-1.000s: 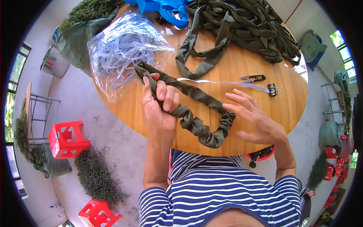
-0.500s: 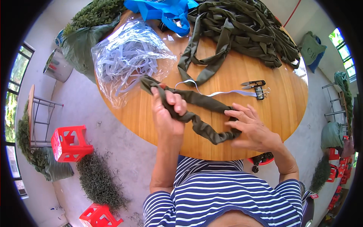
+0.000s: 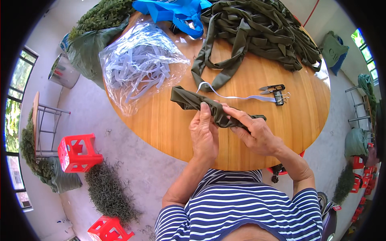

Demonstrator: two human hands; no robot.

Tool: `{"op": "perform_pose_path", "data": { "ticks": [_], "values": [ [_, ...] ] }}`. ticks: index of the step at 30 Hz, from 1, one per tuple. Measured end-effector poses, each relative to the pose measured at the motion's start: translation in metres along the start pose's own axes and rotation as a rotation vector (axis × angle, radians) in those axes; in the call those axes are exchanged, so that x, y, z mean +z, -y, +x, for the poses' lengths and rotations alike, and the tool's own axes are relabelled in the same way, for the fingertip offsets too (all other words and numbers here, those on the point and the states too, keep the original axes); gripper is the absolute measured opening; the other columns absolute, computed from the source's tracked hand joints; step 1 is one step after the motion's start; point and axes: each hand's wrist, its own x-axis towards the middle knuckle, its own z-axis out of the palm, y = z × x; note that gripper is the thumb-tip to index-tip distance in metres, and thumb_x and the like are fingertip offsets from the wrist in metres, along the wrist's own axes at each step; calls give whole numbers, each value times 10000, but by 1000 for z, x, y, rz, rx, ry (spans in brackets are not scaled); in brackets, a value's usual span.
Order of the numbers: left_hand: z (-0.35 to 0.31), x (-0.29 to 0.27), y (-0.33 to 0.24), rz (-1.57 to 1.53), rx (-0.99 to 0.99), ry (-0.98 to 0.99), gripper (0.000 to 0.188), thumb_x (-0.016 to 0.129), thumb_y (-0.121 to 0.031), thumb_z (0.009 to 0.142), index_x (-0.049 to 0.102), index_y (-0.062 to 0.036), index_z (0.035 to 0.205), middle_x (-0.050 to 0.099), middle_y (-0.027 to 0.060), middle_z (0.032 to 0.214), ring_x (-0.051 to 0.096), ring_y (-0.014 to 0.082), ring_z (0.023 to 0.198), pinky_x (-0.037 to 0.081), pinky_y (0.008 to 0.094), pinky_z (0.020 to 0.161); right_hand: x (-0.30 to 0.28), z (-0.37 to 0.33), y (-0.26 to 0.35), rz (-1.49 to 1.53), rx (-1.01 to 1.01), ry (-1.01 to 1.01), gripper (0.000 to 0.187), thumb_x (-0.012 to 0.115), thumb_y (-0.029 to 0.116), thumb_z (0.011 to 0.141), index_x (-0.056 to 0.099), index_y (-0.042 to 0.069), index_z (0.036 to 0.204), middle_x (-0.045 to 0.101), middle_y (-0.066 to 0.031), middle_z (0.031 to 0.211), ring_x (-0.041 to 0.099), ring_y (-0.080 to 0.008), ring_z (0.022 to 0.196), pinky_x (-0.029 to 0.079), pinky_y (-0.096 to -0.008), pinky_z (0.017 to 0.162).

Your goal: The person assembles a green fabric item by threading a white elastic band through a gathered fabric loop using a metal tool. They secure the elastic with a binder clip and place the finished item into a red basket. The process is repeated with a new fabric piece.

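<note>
A gathered olive-green fabric tube [image 3: 187, 97] stretches between my two hands above the near half of the table. My left hand [image 3: 205, 130] pinches its middle, thumb on top. Close beside it, my right hand [image 3: 255, 130] grips the cloth with bent fingers. The tube's left end sticks out past my left hand, and its right end shows beyond my right fingers. Behind the hands runs a thin white elastic band [image 3: 241, 97], its right end at a black binder clip [image 3: 279, 97]. Small black thread snips [image 3: 272, 87] lie against the clip.
A large heap of olive fabric strips [image 3: 261, 36] covers the far right of the round wooden table [image 3: 161, 132]. Left of it lie a clear plastic bag [image 3: 140, 64] of pale elastic and a blue bag [image 3: 173, 14]. Red stools [image 3: 80, 152] and greenery [image 3: 108, 193] occupy the left floor.
Both hands have come together. The fabric loop, spread wide before with the right fingers loose, is now bunched into a short length held by both hands.
</note>
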Motion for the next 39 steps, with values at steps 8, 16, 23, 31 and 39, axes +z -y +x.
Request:
{"op": "perform_pose_path", "data": {
  "ticks": [8, 16, 23, 31, 39],
  "values": [
    [-5, -18, 4, 175, -185, 137, 307, 460, -254, 910, 549, 17, 1023, 599, 112, 988, 573, 162, 913, 443, 313, 813, -7, 1, 8, -10, 120, -9, 420, 562, 60, 797, 461, 46, 1205, 584, -148, 1042, 616, -245, 811, 472, -286, 697],
    [8, -36, -28, -302, -130, 54, 370, 401, -189, 920, 353, -62, 1264, 502, 196, 1156, 501, 312, 1079, 393, 442, 948, -19, -22, 12, -333, -51, 59, 391, 580, 17, 720, 565, 71, 1108, 643, -98, 757, 601, -205, 540, 456, -280, 493],
    [4, -31, -16, -268, -154, 61, 443, 420, -9, 886, 280, -88, 1298, 504, 189, 1145, 519, 304, 1065, 467, 383, 888, -20, -24, 15, -317, -10, 14, 397, 574, 10, 714, 562, 53, 1109, 638, -109, 758, 580, -200, 505, 438, -277, 466],
    [-1, -30, -11, -123, -200, 126, 440, 424, 1, 878, 273, -42, 1289, 482, 205, 1164, 501, 318, 1086, 464, 369, 901, -15, -23, 9, -229, 45, -16, 292, 573, 11, 730, 581, 27, 1022, 612, -108, 700, 580, -203, 508, 429, -272, 461],
    [-8, -23, 5, 122, -304, 194, 349, 485, -63, 877, 403, -2, 1211, 563, 137, 1090, 554, 199, 1008, 462, 330, 880, -8, -20, -9, -31, 191, -39, 332, 598, 111, 755, 523, 78, 1077, 614, -85, 772, 594, -247, 562, 455, -314, 505]
  ]
}}
